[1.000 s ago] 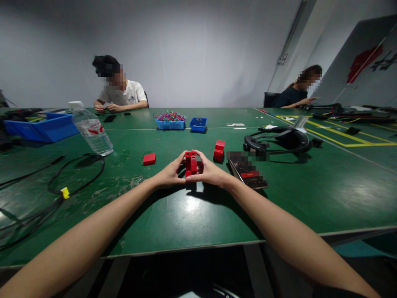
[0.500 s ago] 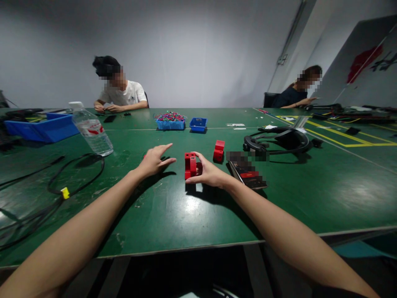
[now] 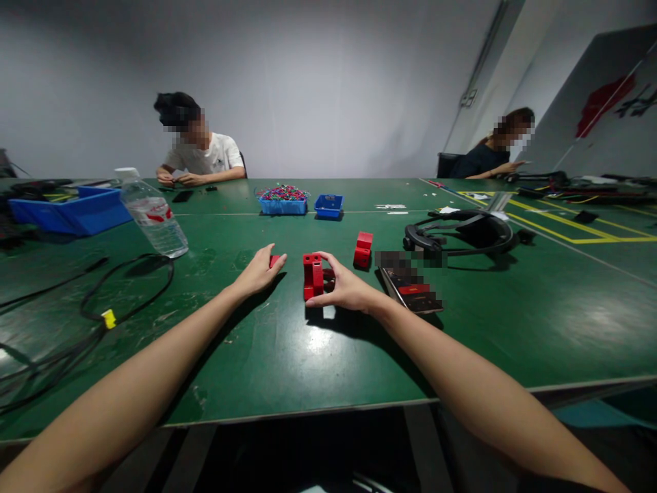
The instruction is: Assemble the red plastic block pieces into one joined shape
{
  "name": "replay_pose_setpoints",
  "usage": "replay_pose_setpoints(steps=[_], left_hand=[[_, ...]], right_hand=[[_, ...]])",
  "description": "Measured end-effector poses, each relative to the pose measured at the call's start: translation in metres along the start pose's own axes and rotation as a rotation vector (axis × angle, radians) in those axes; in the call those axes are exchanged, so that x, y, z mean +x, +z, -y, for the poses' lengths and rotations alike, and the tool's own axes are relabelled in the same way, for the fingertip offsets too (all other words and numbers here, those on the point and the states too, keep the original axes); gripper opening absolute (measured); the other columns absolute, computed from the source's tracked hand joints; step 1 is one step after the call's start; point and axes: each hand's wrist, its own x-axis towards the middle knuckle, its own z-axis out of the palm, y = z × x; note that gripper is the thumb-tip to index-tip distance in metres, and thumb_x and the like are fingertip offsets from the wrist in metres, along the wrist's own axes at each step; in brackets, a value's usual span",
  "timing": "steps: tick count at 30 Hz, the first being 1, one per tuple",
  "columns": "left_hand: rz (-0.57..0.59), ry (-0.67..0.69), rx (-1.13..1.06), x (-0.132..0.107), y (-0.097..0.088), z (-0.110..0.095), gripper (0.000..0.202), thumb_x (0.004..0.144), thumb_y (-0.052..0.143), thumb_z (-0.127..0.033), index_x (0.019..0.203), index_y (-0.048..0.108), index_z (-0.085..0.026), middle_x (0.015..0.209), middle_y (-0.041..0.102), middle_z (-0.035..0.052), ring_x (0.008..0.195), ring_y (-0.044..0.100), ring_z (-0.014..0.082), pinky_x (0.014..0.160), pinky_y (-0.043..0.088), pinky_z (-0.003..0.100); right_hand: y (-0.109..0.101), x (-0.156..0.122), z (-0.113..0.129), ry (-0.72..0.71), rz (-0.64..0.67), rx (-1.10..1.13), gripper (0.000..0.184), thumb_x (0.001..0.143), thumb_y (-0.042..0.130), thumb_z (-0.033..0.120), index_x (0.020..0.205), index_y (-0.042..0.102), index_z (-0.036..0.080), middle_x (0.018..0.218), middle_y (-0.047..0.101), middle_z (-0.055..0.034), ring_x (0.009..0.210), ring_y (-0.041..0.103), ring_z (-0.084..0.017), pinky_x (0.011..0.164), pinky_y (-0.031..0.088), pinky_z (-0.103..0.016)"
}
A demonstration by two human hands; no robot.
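Note:
My right hand (image 3: 345, 286) is closed around a red block (image 3: 313, 277) with a notch in its side and holes in its top, held upright just over the green table. Its thumb presses low on the near side, and its fingers curl behind. To the left, my left hand (image 3: 258, 271) has thumb and fingers closed on a small red piece (image 3: 274, 261), mostly hidden by the hand. A gap of bare table lies between the two red parts. Another red block (image 3: 363, 250) stands on the table behind my right hand.
A phone (image 3: 410, 284) and a black headset (image 3: 459, 233) lie to the right. Leftward are a water bottle (image 3: 154, 216), black cable (image 3: 102, 329) and a blue bin (image 3: 76, 213). Small blue trays (image 3: 328, 206) sit farther back. Two people sit across the table.
My left hand has moved right, toward the red block, and its spread fingers have closed on the small red piece. My right hand has barely shifted, still holding its block.

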Motion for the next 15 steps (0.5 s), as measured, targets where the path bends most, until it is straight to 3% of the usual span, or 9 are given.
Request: replay_pose_setpoints(steps=[5, 10, 15], left_hand=[[0.007, -0.127, -0.557, -0.003, 0.014, -0.028, 0.064, 0.09, 0.031, -0.067, 0.136, 0.041, -0.024, 0.145, 0.045, 0.0137, 0.134, 0.043, 0.0285, 0.11, 0.034, 0.047], [0.074, -0.285, -1.21, -0.02, 0.019, -0.065, 0.059, 0.087, 0.045, -0.062, 0.13, 0.044, -0.022, 0.134, 0.052, 0.0144, 0.116, 0.059, 0.0271, 0.098, 0.047, 0.043], [0.308, -0.195, -1.343, -0.034, 0.014, -0.079, 0.056, 0.085, 0.052, -0.058, 0.129, 0.043, -0.025, 0.128, 0.058, 0.0102, 0.108, 0.063, 0.0276, 0.091, 0.051, 0.045]], right_hand=[[-0.003, 0.004, -0.01, -0.112, 0.011, -0.108, 0.1, 0.055, 0.089, 0.029, 0.138, 0.035, 0.026, 0.132, 0.055, -0.0113, 0.128, 0.051, -0.025, 0.107, 0.042, -0.044], [-0.003, 0.007, -0.014, -0.179, 0.027, -0.117, 0.099, 0.055, 0.089, 0.029, 0.137, 0.034, 0.025, 0.138, 0.052, -0.0118, 0.13, 0.05, -0.024, 0.111, 0.038, -0.042], [-0.003, 0.006, -0.013, -0.143, 0.065, -0.018, 0.098, 0.057, 0.087, 0.029, 0.138, 0.032, 0.025, 0.129, 0.058, -0.011, 0.12, 0.059, -0.025, 0.102, 0.047, -0.042]])
